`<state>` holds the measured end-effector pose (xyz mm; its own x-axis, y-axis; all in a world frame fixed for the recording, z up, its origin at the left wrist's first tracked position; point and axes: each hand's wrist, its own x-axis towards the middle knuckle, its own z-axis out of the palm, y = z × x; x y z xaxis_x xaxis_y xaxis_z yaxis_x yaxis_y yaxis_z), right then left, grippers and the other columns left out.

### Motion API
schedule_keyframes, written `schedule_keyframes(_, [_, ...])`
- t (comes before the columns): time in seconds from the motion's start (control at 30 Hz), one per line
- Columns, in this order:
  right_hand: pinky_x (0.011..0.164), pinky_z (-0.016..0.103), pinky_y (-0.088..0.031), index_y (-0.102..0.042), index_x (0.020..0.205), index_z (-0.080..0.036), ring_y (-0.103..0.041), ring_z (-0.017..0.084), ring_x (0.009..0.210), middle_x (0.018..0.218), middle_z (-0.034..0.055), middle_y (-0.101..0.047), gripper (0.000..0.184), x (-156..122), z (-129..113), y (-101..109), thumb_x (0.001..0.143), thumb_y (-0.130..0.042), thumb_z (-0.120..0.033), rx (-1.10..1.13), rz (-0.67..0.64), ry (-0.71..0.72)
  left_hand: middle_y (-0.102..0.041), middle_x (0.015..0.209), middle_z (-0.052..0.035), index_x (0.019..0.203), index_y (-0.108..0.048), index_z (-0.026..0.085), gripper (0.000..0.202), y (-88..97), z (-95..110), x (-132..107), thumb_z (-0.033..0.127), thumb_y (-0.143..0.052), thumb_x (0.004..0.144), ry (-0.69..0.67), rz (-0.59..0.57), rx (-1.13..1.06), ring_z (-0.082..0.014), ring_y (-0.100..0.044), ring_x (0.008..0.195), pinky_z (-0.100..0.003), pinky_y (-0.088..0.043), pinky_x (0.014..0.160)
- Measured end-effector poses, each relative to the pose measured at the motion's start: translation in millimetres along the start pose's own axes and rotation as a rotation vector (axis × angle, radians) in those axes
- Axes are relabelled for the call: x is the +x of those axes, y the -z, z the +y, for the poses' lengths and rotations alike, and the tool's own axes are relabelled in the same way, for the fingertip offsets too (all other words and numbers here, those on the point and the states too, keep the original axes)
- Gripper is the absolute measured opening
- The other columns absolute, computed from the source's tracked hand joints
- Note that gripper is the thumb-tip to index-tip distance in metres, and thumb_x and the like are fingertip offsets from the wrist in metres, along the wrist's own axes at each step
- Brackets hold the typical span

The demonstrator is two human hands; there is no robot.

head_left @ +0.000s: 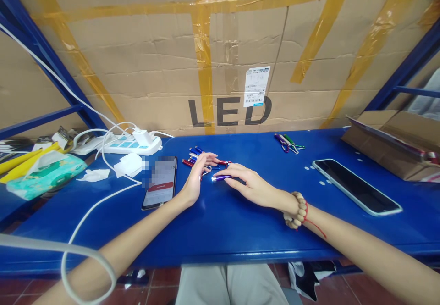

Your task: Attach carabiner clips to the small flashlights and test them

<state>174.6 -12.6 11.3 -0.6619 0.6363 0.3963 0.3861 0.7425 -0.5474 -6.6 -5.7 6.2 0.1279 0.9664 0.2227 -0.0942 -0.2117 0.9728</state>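
Observation:
My left hand (196, 179) rests edge-on on the blue table, fingers stretched out beside a cluster of small metal keychain flashlights (187, 163) in red, blue and silver. Part of that cluster is hidden behind the hand. My right hand (252, 186), with a beaded bracelet at the wrist, has its thumb and fingers on a purple keychain flashlight (220, 178) lying close to the table top. A red flashlight (224, 162) lies just beyond the right fingertips. Further back, several purple, silver and green flashlights with carabiner clips (288, 143) form a separate group.
A phone with a lit screen (161, 183) lies left of my left hand. Behind it are a white power strip (130, 144), looping cables and a tissue pack (46, 174). To the right lie a dark-screened phone (357, 186) and an open cardboard box (392, 142). A large carton (154, 66) stands behind.

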Motion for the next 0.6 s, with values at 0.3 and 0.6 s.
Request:
schedule_keyframes(0.3, [0.105,0.037,-0.036,-0.062,0.113,-0.023,-0.051,0.017,0.115,0.114,0.0026,-0.063,0.027,-0.5,0.3,1.5,0.094,-0.043,-0.025,0.001,0.028,0.002,-0.063,0.096,-0.0060,0.094,-0.058,0.019,0.032,-1.3,0.7,-1.1,0.041,-0.035,0.089,0.008,0.000,-0.002,-0.0200,-0.056,0.094,-0.030,-0.040,0.080])
schedule_keyframes(0.6, [0.104,0.036,-0.037,-0.063,0.112,-0.022,-0.050,0.018,0.117,0.114,0.0020,-0.064,0.025,-0.4,-2.2,-0.1,0.092,-0.048,-0.028,0.009,0.042,-0.004,-0.063,0.097,-0.0056,0.094,-0.057,0.019,0.030,-2.1,0.9,-1.6,0.038,-0.034,0.089,0.013,0.005,0.020,-0.0196,-0.056,0.094,-0.030,-0.040,0.081])
